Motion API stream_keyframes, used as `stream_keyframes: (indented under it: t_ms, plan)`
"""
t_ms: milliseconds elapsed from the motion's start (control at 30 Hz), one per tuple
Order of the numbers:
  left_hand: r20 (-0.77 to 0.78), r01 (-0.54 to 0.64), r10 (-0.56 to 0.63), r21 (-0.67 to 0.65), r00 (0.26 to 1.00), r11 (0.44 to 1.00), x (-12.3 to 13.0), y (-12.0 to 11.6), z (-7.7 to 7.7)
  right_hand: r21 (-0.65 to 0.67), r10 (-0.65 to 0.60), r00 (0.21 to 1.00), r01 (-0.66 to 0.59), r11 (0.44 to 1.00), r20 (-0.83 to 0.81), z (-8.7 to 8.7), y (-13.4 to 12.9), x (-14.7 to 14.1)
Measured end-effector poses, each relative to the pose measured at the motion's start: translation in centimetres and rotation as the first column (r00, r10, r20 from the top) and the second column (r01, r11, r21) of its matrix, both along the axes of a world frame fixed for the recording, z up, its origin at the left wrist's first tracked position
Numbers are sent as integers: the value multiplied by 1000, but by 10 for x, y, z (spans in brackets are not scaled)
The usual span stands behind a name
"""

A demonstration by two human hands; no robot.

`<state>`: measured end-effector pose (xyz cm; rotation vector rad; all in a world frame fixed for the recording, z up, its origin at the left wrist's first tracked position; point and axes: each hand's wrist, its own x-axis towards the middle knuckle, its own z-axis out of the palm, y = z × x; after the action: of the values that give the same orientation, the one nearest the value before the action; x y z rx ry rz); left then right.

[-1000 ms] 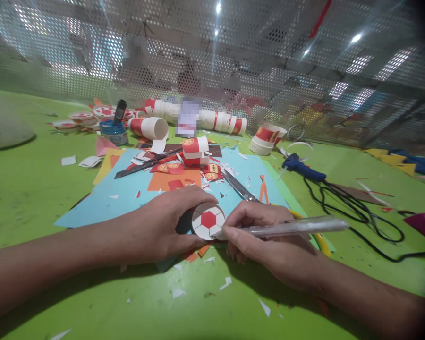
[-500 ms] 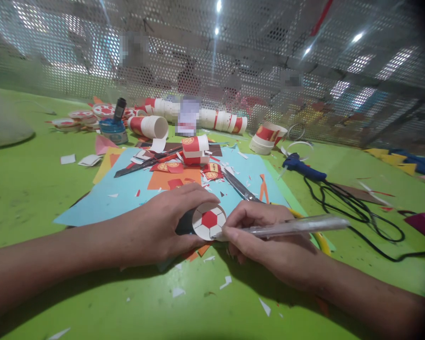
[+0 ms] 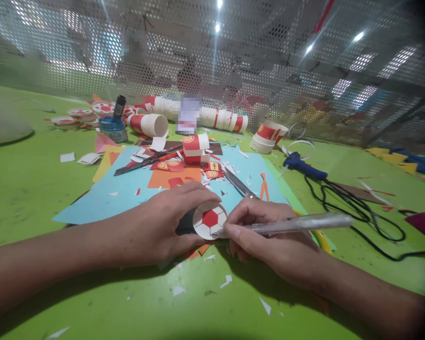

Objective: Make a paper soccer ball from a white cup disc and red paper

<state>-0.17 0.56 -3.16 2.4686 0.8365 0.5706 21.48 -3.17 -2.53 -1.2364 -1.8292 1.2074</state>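
A round white disc [image 3: 209, 220] with a red hexagon and dark lines faces up between my hands. My left hand [image 3: 159, 226] grips it from the left, thumb below and fingers above, with something dark behind it inside the grasp. A clear pen [image 3: 301, 224] is pinched in my right hand [image 3: 262, 236], its tip touching the lower part of the disc. Beyond my hands lies a light blue sheet [image 3: 92, 203] strewn with paper scraps. Scissors [image 3: 239, 183] rest on it just above my right hand.
Paper cups [image 3: 195, 141], more scissors [image 3: 134, 166] and a blue jar [image 3: 112, 130] stand or lie farther back. Patterned discs [image 3: 102, 108] are at the back left. A blue-handled tool [image 3: 306, 169] with a black cord lies right. White scraps [image 3: 179, 290] dot the green table [image 3: 127, 316].
The pen tip has shifted very slightly on the disc, and the pen's far end has moved a little right and up. Both hands keep their grasp.
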Motion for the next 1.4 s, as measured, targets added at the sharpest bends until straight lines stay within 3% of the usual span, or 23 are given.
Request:
stream_keyframes:
  t_ms: [433, 600, 733, 867, 967, 1067, 1200, 1400]
  plan:
    - [-20, 13, -12, 26, 1000, 1000, 0, 0, -3, -1, 17, 997, -16, 1000, 69, 3, 1, -1]
    - [-3, 7, -7, 19, 1000, 1000, 0, 0, -2, -71, -15, 992, 5, 997, -128, 3, -1, -1]
    - [19, 23, -22, -9, 1000, 1000, 0, 0, -1, -40, -165, 934, 161, 986, -317, 6, -1, 1]
    - [37, 26, -25, -43, 999, 999, 1, -2, 3, 97, -304, 935, 325, 941, -185, 6, 2, 4]
    - [59, 71, -66, -80, 996, 994, 3, -5, 8, 119, -208, 976, 214, 970, -58, 3, 4, 5]
    - [81, 86, -78, -94, 994, 992, 5, -8, 12, 45, -104, 991, 108, 993, -88, 3, 4, 3]
    - [125, 75, -61, -113, 990, 991, 5, -10, 12, -75, -143, 967, 130, 989, -212, 4, 2, -1]
    - [142, -61, 69, -59, 987, 996, 4, -9, 9, -114, -152, 934, 121, 986, -322, 0, -2, -4]
